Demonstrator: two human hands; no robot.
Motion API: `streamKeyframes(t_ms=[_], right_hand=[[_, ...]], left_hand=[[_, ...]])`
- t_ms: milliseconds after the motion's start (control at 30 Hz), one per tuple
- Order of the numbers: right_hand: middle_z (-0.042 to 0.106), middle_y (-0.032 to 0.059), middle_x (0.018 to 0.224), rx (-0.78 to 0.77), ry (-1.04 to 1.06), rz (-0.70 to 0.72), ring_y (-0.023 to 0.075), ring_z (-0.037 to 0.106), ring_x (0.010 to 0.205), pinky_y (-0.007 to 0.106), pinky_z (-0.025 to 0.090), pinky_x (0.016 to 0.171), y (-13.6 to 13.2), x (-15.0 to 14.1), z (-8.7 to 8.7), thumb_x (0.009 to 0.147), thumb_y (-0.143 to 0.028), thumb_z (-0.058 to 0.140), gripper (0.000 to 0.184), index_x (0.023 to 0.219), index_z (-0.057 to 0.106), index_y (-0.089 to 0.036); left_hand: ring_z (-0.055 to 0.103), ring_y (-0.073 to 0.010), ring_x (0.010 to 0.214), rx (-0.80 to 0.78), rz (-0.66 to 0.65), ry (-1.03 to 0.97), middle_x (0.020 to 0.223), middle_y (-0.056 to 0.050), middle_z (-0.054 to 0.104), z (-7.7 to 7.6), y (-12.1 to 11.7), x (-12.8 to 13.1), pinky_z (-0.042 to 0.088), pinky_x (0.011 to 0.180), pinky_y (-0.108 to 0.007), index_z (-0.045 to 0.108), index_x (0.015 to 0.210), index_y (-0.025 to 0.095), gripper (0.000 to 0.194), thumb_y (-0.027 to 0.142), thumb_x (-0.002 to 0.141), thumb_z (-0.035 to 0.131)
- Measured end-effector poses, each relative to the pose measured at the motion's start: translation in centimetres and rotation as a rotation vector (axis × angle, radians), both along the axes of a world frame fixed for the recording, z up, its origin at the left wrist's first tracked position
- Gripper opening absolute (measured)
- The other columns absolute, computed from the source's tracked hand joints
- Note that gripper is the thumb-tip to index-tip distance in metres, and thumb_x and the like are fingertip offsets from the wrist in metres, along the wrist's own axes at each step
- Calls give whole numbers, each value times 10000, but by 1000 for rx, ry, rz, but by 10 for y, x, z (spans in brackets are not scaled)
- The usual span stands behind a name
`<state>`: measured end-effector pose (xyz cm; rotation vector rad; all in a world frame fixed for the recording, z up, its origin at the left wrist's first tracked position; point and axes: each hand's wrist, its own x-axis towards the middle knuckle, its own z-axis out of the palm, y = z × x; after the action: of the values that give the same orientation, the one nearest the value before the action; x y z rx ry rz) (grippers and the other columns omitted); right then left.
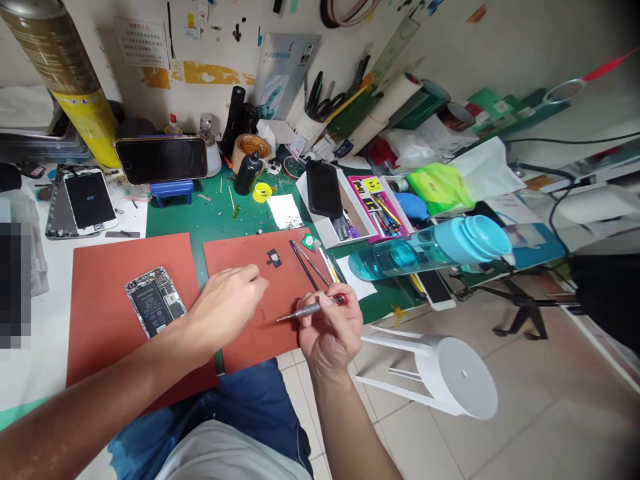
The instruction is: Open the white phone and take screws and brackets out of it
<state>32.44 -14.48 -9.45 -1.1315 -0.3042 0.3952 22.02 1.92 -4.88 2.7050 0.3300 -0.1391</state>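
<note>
While the person sits close against the bench (170, 213), the right hand (330, 330) is nearest, clenched around a small screwdriver (310, 309) with a red cap, held like a pen. The tool's long axis runs almost level, its tip pointing left toward the left hand (227, 310), which lies just beside it on the right-hand red mat (260, 333). That left hand rests palm down with the fingers curled and pinched together at the tips; whether anything sits between them cannot be told. Just beyond the fingertips, on the same mat, lies a small dark part (273, 257), apart from both hands and nearer the left one. To the left of the left hand, on the other red mat (100, 300), an opened phone (155, 301) lies face down with its battery showing, close by the wrist. Thin metal tools (305, 260) lie slantwise at the mat's far right edge. Farther back stand a detached screen (90, 200), a dark phone (161, 159) propped on a blue stand, a black bottle (249, 173) and a lying blue flask (430, 247).
</note>
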Motion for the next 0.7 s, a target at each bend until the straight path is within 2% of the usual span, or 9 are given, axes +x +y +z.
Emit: streamKeyframes(t_ms=[167, 300, 500, 700], right_hand=[[534, -88, 529, 27, 4, 27, 128, 436, 416, 259, 401, 487, -3, 1, 1, 880, -325, 786, 246, 925, 553, -263], [554, -82, 533, 37, 4, 46, 131, 438, 421, 264, 402, 497, -4, 2, 3, 886, -313, 779, 228, 930, 560, -264], [561, -78, 537, 53, 16, 56, 130, 439, 422, 263, 388, 495, -4, 4, 4, 890, -290, 764, 195, 932, 575, -261], [545, -82, 532, 50, 22, 54, 129, 432, 414, 268, 392, 501, -4, 4, 2, 887, -296, 763, 199, 937, 574, -261]], left_hand=[[641, -216, 856, 14, -61, -8, 994, -65, 685, -6, -15, 23, 336, 642, -337, 737, 914, 176, 299, 151, 1072, 485], [644, -234, 965, 33, -92, -35, 1044, -65, 688, -11, -21, 35, 399, 738, -336, 736, 941, 175, 311, 165, 1102, 470], [615, -251, 1025, 70, -72, -52, 1081, -81, 674, -18, -24, 35, 430, 848, -359, 732, 985, 166, 347, 200, 1137, 422], [600, -259, 1025, 61, -50, -55, 1075, -89, 665, -17, -23, 30, 429, 845, -367, 746, 1026, 165, 341, 204, 1136, 425]])
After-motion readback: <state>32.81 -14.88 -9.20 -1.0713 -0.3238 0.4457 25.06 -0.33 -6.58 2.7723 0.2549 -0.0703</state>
